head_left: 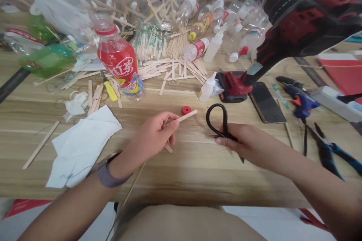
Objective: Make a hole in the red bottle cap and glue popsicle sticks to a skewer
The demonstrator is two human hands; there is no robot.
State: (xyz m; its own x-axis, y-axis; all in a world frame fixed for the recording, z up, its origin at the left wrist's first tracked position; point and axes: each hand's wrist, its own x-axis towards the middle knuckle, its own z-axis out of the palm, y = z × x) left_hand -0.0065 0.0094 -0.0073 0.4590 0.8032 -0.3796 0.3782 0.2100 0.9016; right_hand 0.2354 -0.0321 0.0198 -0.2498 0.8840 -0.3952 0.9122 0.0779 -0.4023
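A short wooden stick (188, 116) is pinched between the thumb and fingers of my left hand (160, 131), its free end pointing right. Another stick piece (169, 148) shows just below those fingers. My right hand (240, 139) is closed around black-handled scissors (217, 106), with one loop sticking up toward the left and the blades mostly hidden. Just beyond the held stick, a small red disc (186, 110) lies on the table.
White paper (85, 147) and a red-labelled bottle (120, 58) are at left. Beyond lie stick piles (178, 45) and plastic bottles (198, 49). A red-black drill (296, 26), phone (267, 102), glue gun (299, 96) and pliers (328, 150) occupy the right.
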